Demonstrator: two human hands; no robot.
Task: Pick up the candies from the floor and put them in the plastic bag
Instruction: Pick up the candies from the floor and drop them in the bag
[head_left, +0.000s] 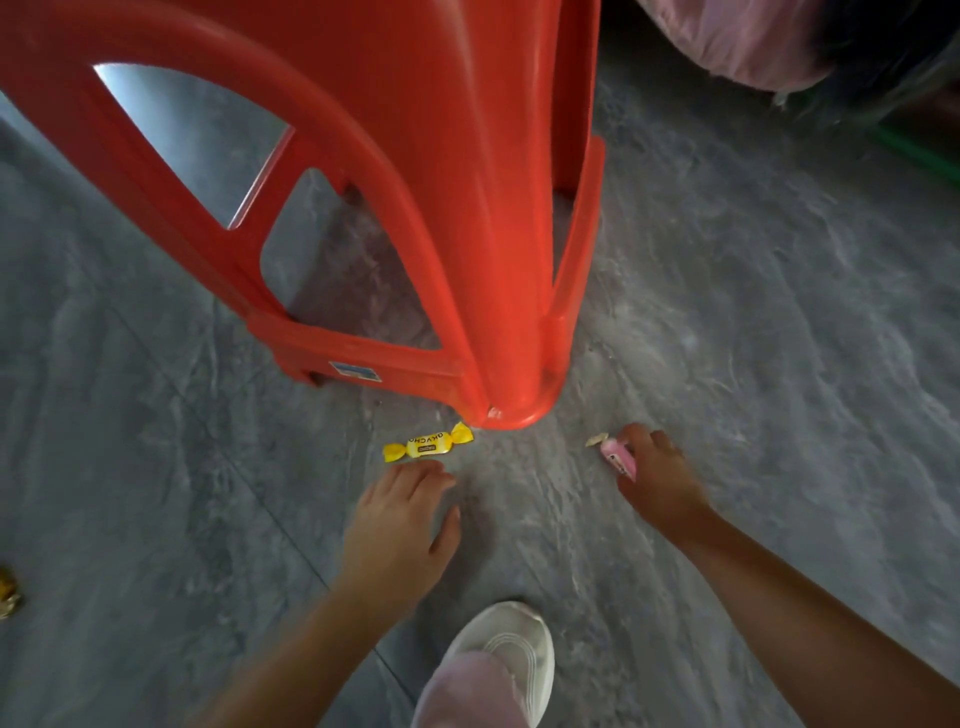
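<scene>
Hands reach down to a grey marbled floor beside the foot of a red plastic chair. Just in front of that chair leg lies a yellow wrapped candy. The left hand hovers just short of it, fingers loosely spread, holding nothing. To the right of the chair leg, the right hand pinches a pink wrapped candy at floor level. A white shoe stands nearer the viewer than the chair.

Prob. a home room — grey marbled floor tiles w/ red plastic stool.
</scene>
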